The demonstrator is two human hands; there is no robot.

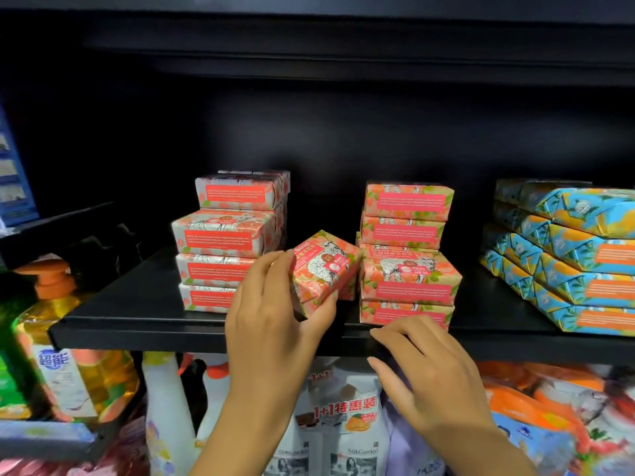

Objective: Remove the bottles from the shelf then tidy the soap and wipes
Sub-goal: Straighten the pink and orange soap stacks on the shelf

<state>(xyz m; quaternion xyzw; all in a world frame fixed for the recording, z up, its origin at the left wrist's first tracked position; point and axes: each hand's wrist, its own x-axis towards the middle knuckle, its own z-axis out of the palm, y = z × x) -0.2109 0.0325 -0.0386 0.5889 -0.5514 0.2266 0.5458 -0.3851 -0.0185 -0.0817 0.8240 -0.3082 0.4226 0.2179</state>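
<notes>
Pink-wrapped soap bar (324, 269) sits tilted in my left hand (271, 321), fingers curled round its near end, long axis slanting rightward into the gap between the left stack (223, 235) and right stack (409, 269). My right hand (433, 372) rests loosely bent on the shelf edge (137, 333), holding nothing.

Blue soap stack (567, 269) partly off-frame.

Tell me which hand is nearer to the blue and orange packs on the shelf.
Right. The right hand rests on the shelf edge, left of the blue and orange packs. The left hand holds a pink soap box further left.
</notes>
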